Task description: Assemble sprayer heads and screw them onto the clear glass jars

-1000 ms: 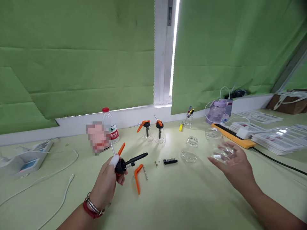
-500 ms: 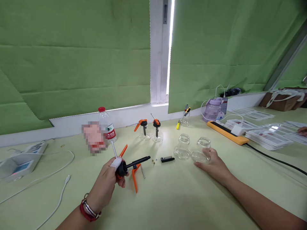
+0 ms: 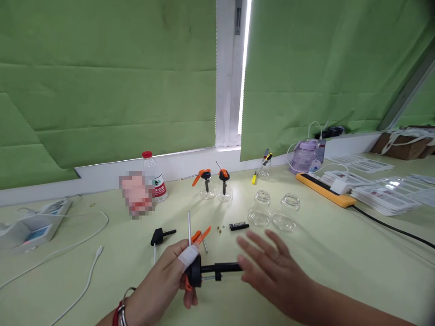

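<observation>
My left hand [image 3: 166, 280] is closed round a black pump head [image 3: 194, 271] with an orange lever and a thin metal tube pointing up. Its black stem points right. My right hand [image 3: 275, 276], fingers spread and holding nothing, hovers by the stem's end; whether they touch I cannot tell. Behind the pump head lie an orange lever [image 3: 196, 236] and a metal rod [image 3: 204, 242]. To the left is a black piece [image 3: 157, 237] with a stem. Two clear bottles [image 3: 260, 213] stand open beyond my right hand. A black bit holder [image 3: 239, 226] and tiny brass pieces [image 3: 219, 229] lie before them.
Two bottles fitted with black-and-orange pump heads [image 3: 224, 185] stand at the back. A jar with screwdrivers [image 3: 264, 170], a purple jug [image 3: 303, 156], an orange power strip [image 3: 324, 190] and papers [image 3: 384, 201] are to the right. Leftward are a water bottle [image 3: 159, 188] and white cables [image 3: 88, 276].
My right hand has left the clear bottle and come to the pump head's stem. My left hand has moved right and nearer with the pump head, uncovering the black piece.
</observation>
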`<state>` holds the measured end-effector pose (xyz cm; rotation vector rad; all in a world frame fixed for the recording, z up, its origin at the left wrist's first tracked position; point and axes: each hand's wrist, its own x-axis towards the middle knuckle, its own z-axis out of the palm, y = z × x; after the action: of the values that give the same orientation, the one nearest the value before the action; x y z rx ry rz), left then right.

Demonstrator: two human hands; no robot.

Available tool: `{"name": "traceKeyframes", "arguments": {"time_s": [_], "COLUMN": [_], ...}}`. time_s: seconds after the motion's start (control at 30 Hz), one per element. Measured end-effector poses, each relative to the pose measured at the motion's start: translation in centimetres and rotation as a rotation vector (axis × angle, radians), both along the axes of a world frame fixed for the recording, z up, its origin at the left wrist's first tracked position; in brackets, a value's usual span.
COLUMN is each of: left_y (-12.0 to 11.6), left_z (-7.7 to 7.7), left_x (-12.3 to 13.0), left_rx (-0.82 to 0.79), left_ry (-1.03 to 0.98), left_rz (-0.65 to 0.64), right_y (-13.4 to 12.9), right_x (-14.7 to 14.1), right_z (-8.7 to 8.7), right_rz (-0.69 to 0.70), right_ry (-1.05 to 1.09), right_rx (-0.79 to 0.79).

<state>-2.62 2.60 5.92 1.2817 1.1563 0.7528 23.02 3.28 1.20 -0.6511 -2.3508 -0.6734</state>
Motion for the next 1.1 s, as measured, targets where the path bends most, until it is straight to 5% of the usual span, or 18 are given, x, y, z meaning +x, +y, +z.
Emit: {"name": "traceKeyframes", "arguments": {"time_s": [0.13,0.23,0.37,0.43,0.5,0.67,0.83,1.1], "left_y": [-1.0,-0.7,-0.4,-0.5,-0.6,0.1,0.9,1.5], "left_z": [-0.3,-0.1,0.0,-0.3,-0.9,-3.1,-3.8,-3.1], "left_x": [0.4,-0.5,-1.6,-1.3,-0.4,1.3,1.3,2.1], "left_rx": [-0.105,0.183,0.700,0.704,0.520,0.147,0.156,0.128], "left_ry": [-0.118,0.142,0.443,0.402,0.318,0.148,0.248,0.429], "left_rz": [-0.037,0.010,0.080,-0.053,-0.186,-0.252,-0.256,-0.230], "right_y": [0.0,0.6,1.6,2.3,3.1,5.1,6.3,6.9], "right_x": [-3.0,-3.4,-2.4,-1.9,-1.7,-1.8,-2.1,-3.4], "right_z": [1.4,2.8,4.6,4.6,3.9,0.4,-1.7,-1.8], "right_rz": [0.162,0.115,0.043,0.100,0.091,0.063,0.060,-0.043], "right_ry": [-0.014,0.074,0.243,0.312,0.375,0.256,0.296,0.380], "right_rx": [-0.081,-0.282,-1.012,-1.348,-1.515,-1.587,-1.587,-1.563]}}
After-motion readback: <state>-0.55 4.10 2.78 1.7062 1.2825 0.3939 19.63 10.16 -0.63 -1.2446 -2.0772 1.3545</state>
